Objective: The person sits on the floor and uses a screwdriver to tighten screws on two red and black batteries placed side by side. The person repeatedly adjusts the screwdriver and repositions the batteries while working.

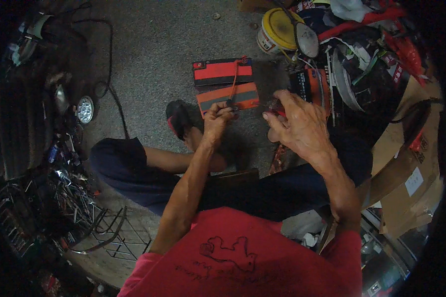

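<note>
Two rectangular batteries lie side by side on the floor ahead of me, the far battery with a red top and the near battery with an orange top and grey stripe. A thin red wire runs from the far one's right end across to the near one. My left hand is closed in a pinch on the wire's dark lower end, over the near battery. To its right, my right hand curls round something small with a bit of red showing; the fingers mostly hide it.
Another orange-and-black battery stands at the right, near a yellow-lidded bucket and a heap of bags and scrap. A flattened cardboard box lies at far right. Metal tools, a round lamp and a black cable are on the left.
</note>
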The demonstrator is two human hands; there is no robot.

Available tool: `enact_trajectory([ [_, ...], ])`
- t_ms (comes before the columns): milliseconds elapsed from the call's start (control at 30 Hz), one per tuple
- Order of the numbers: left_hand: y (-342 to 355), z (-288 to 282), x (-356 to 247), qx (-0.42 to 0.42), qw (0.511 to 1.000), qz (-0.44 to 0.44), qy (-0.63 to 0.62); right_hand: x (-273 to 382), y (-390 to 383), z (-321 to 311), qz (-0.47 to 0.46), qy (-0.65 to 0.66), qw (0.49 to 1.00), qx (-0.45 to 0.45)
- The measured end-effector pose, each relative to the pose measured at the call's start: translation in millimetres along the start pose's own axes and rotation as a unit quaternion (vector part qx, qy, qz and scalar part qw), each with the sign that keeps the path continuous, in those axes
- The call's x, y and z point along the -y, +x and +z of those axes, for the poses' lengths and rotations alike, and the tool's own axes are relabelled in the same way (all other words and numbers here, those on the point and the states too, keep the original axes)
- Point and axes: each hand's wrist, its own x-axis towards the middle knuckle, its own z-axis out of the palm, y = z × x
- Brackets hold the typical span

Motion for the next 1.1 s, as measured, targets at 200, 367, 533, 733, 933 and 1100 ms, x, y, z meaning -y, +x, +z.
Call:
enact_trajectory([
  [200,0.7,1.6,-0.8,-0.010,1.000,0.000,0.002,-3.8,-1.5,4.2,-0.058,-0.012,0.998,-0.009],
  [367,1.0,-1.1,2.3,-0.003,1.000,0.016,-0.001,-5.5,0.1,6.7,-0.016,-0.012,0.999,0.033],
  [533,0.7,2.0,-0.1,-0.013,1.000,-0.012,0.017,-5.8,-0.1,5.9,-0.004,-0.022,1.000,0.017],
  [733,0.0,-1.4,-1.0,-0.007,0.999,-0.011,0.039,-2.0,-1.2,0.9,-0.029,-0.001,0.999,0.019],
  [933,1.1,-3.0,3.0,-0.010,1.000,-0.011,0.011,-3.6,-1.2,4.8,-0.031,-0.012,0.999,0.014],
  [1100,-0.5,0.0,-0.1,-0.005,1.000,-0.003,0.001,-3.4,2.2,4.1,0.031,-0.012,0.998,0.052],
])
